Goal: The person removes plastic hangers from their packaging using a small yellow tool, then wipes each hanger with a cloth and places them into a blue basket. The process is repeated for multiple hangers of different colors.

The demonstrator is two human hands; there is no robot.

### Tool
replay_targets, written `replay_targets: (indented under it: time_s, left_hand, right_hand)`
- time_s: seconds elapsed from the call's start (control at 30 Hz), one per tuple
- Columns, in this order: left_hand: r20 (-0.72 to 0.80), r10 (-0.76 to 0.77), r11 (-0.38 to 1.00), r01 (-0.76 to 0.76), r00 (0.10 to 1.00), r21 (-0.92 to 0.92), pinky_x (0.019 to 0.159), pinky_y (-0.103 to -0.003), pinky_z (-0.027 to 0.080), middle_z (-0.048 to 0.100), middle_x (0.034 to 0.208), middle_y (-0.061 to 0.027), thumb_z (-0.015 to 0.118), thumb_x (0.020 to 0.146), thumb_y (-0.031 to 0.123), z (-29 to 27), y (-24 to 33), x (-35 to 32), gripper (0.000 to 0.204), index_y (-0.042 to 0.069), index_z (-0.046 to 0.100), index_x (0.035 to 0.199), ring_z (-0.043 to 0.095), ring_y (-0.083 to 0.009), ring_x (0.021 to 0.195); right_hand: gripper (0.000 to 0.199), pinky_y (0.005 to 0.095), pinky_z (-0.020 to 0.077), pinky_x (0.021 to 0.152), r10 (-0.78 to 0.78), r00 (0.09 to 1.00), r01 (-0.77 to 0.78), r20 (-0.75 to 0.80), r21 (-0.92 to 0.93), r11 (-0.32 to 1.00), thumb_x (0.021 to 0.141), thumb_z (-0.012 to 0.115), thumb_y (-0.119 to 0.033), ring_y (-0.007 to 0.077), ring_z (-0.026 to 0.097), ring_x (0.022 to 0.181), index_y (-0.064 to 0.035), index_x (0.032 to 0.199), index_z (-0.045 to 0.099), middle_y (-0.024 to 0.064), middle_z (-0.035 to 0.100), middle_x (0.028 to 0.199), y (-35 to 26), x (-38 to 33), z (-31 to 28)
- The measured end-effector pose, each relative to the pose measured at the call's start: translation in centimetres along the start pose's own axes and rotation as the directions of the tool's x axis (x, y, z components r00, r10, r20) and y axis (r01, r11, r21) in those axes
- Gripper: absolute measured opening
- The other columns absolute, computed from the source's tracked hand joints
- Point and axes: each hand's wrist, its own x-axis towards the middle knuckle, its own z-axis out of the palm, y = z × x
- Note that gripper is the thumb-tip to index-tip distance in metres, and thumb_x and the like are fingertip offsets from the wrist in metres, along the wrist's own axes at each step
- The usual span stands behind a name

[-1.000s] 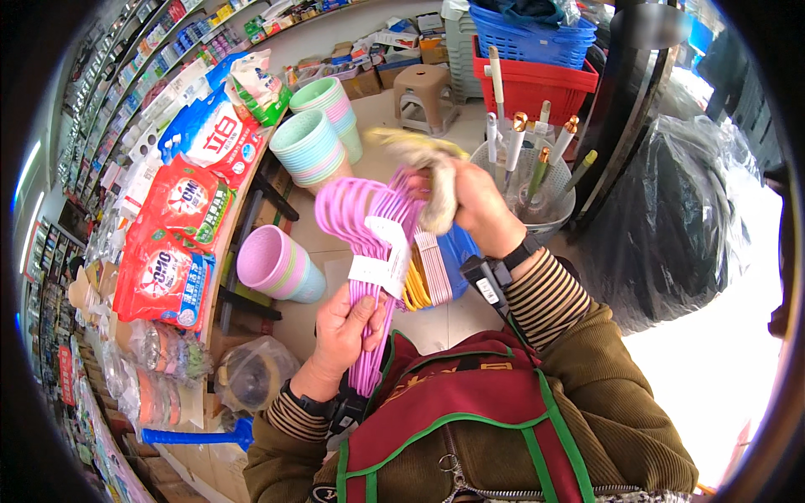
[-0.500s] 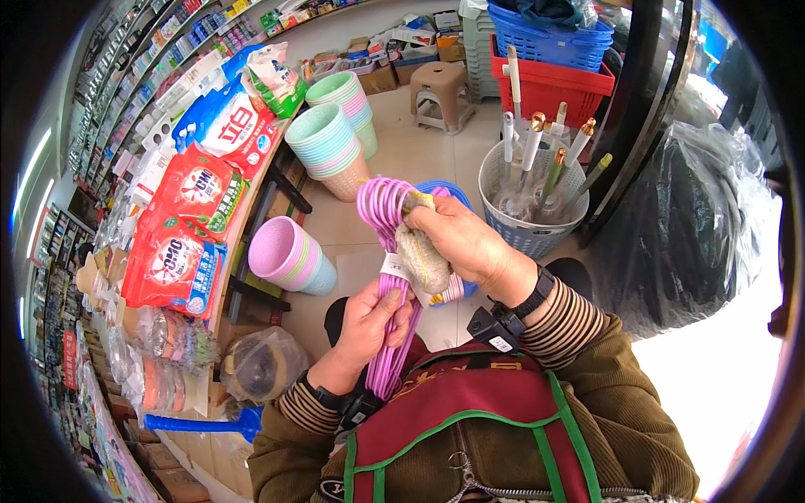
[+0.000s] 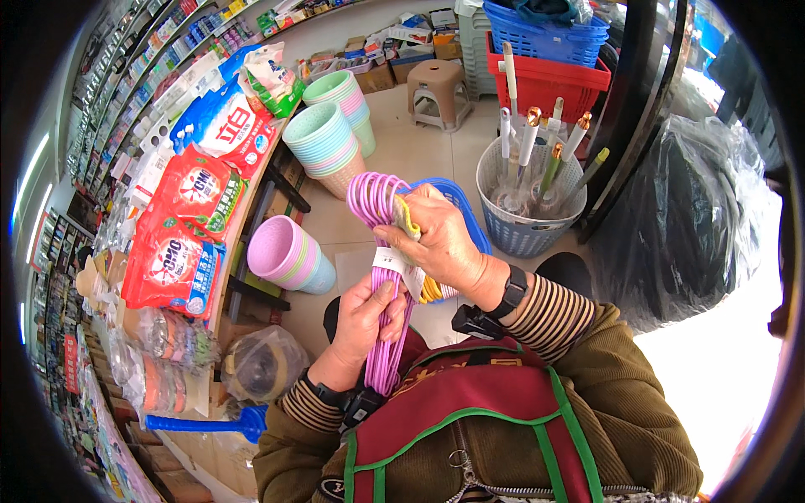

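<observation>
Red detergent bags (image 3: 172,251) lie on left shelf w/ a blue-white bag (image 3: 220,126) farther back, white-green bag (image 3: 270,75) beyond, small white paper label (image 3: 394,261) round the purple hangers (image 3: 381,327) at centre.

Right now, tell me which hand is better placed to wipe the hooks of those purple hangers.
Right. The right hand already rests on the hooks of the purple hangers with a yellowish cloth in its grip, while the left hand is busy holding the bundle lower down.

One head-worn fisheye camera looks steeply down, close over the hands, shop floor (image 3: 419,151) beyond.
</observation>
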Motion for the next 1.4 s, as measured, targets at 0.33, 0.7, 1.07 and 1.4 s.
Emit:
replay_targets:
  time_s: [0.33, 0.7, 1.07, 1.4]
  left_hand:
    - [0.013, 0.021, 0.995, -0.020, 1.000, -0.096, 0.035, -0.025, 0.033, 0.047, 0.067, -0.0020, 0.047, 0.106, 0.025, -0.9, 0.5, -1.0, 0.027, 0.000, 0.055, 0.112, 0.038, -0.0087, 0.038]
    - [0.083, -0.051, 0.998, 0.054, 0.995, -0.039, 0.039, -0.026, 0.036, 0.050, 0.070, -0.0057, 0.048, 0.105, 0.022, 0.3, 0.5, -0.8, 0.024, -0.002, 0.054, 0.108, 0.043, -0.0116, 0.041]
    - [0.125, -0.038, 0.997, 0.028, 0.991, 0.074, 0.036, -0.027, 0.033, 0.048, 0.061, -0.0068, 0.052, 0.104, 0.022, 0.4, 1.9, -3.7, 0.025, -0.003, 0.055, 0.104, 0.040, -0.0124, 0.038]
    - [0.063, 0.050, 0.997, -0.054, 0.997, 0.060, 0.035, -0.027, 0.034, 0.049, 0.058, -0.0075, 0.054, 0.103, 0.028, -0.1, 1.8, -2.0, 0.030, -0.002, 0.055, 0.102, 0.042, -0.0139, 0.035]
  right_hand:
    - [0.023, 0.0339, 0.0520, 0.079, 0.417, 0.908, -0.415, 0.043, 0.236, 0.879, 0.091, 0.072, -0.026, 0.0208, 0.063, 0.091, -0.0045, 0.099, 0.072, 0.0064, 0.066, 0.099, 3.4, -2.7, -2.4]
    - [0.014, 0.0406, 0.0501, 0.077, 0.238, 0.957, -0.229, 0.168, -0.067, 0.971, 0.082, 0.074, -0.020, 0.0342, 0.060, 0.087, -0.0072, 0.087, 0.069, 0.0109, 0.062, 0.087, 3.2, -1.7, -2.0]
    - [0.016, 0.0463, 0.0528, 0.079, 0.481, 0.875, -0.417, -0.060, -0.600, 0.683, 0.082, 0.069, -0.019, 0.0384, 0.063, 0.088, -0.0070, 0.093, 0.070, 0.0157, 0.064, 0.091, 13.7, -5.0, -6.1]
    - [0.020, 0.0448, 0.0532, 0.068, 0.027, 0.995, -0.051, -0.098, -0.250, 0.967, 0.079, 0.071, -0.014, 0.0367, 0.063, 0.081, -0.0099, 0.098, 0.065, 0.0144, 0.062, 0.093, 4.1, -2.0, -3.2]
